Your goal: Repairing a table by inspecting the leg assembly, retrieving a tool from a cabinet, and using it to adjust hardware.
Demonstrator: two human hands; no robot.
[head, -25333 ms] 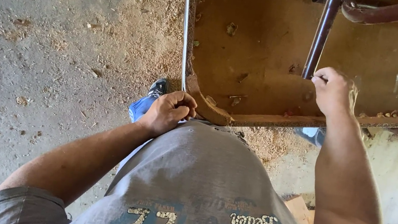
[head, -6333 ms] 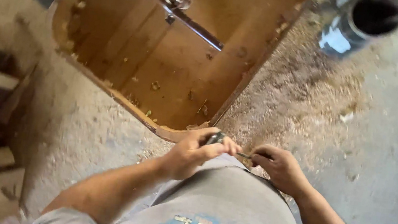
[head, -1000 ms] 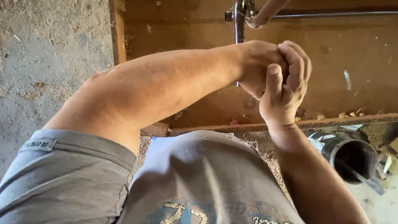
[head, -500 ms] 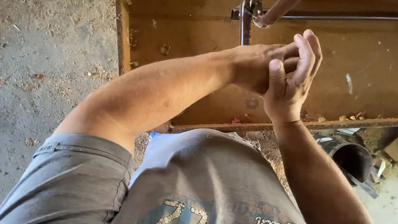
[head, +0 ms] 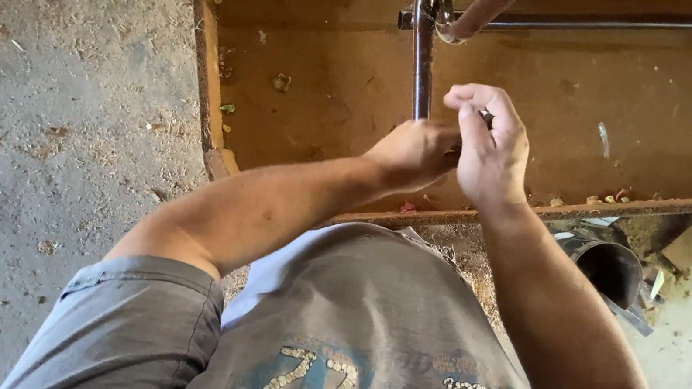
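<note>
Both hands are raised together against the upright dark metal rod [head: 422, 63] at 12 o'clock; the left hand [head: 413, 148] is curled shut at the rod's lower end, its grip hidden, while the right hand [head: 493, 147] is pinched closed on a small dark piece [head: 486, 115], too small to identify. Behind them the brown wooden panel [head: 664, 110] is seen, with a dark round can [head: 610, 266] at 4 o'clock on the dusty concrete floor [head: 36, 139]
</note>
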